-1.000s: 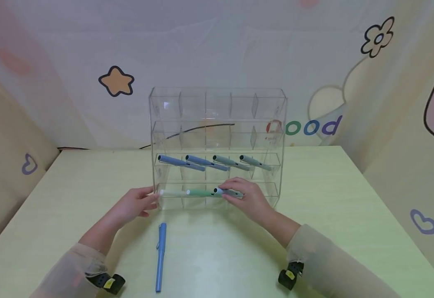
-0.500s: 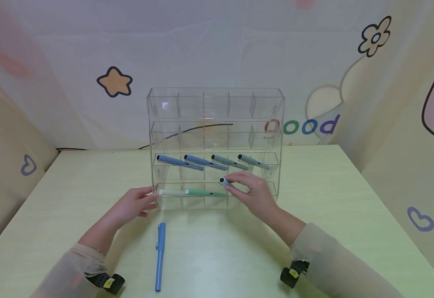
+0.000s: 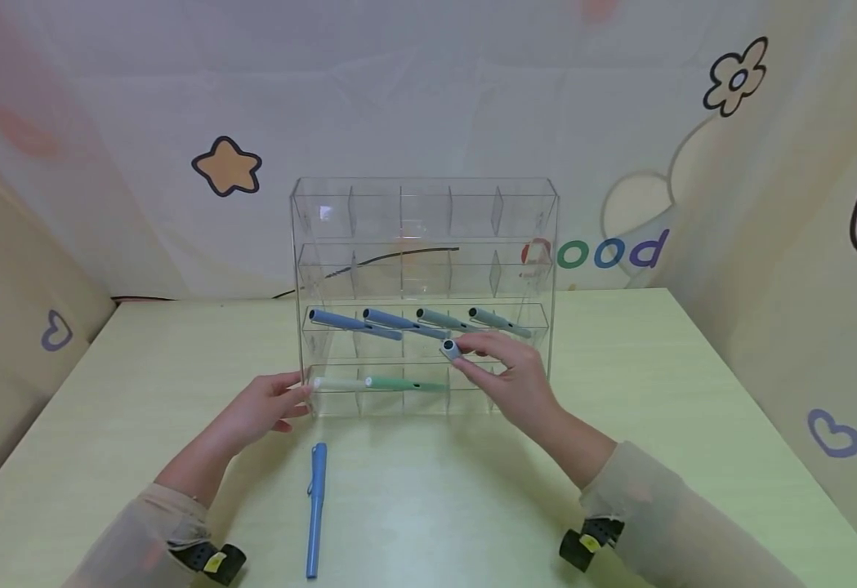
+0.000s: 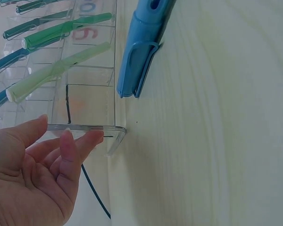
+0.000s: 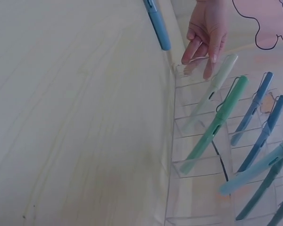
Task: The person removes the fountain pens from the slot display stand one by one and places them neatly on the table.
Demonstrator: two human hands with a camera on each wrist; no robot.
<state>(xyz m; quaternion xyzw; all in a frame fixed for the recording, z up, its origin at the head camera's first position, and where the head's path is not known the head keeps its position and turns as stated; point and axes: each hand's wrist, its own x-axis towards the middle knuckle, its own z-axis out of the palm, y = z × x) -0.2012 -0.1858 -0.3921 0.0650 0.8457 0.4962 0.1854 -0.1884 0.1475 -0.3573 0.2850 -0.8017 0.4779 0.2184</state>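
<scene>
The head view shows our left hand [image 3: 255, 406] at the lower left corner of the clear rack [image 3: 428, 195], its fingers loosely bent and touching the side wall rather than wrapped round it. We would want that touch light and steady, enough to stop a slide without tilting the rack. Next, nearer to us, a blue pen [image 3: 315, 510] lies on the table [image 3: 178, 359], well apart from the work.

In the bottom row of the rack rest a whitish pen [image 3: 340, 384] and a green pen [image 3: 404, 384]; two blue pens [image 3: 354, 324] lean in the row above. Just right of these, our right hand [image 3: 516, 376] pinches a pale blue pen [image 3: 450, 349] between thumb and fingers, held off the table in front of the rack, with its cap end toward us.

Whether the pen is going in or coming out, we cannot tell. Either way, we judge a straight path along its length best, raised clear of the green pen and below the two grey-green pens [image 3: 500, 322] at the right. A loose pinch could let it twist and its clip snag the rack's edge.
</scene>
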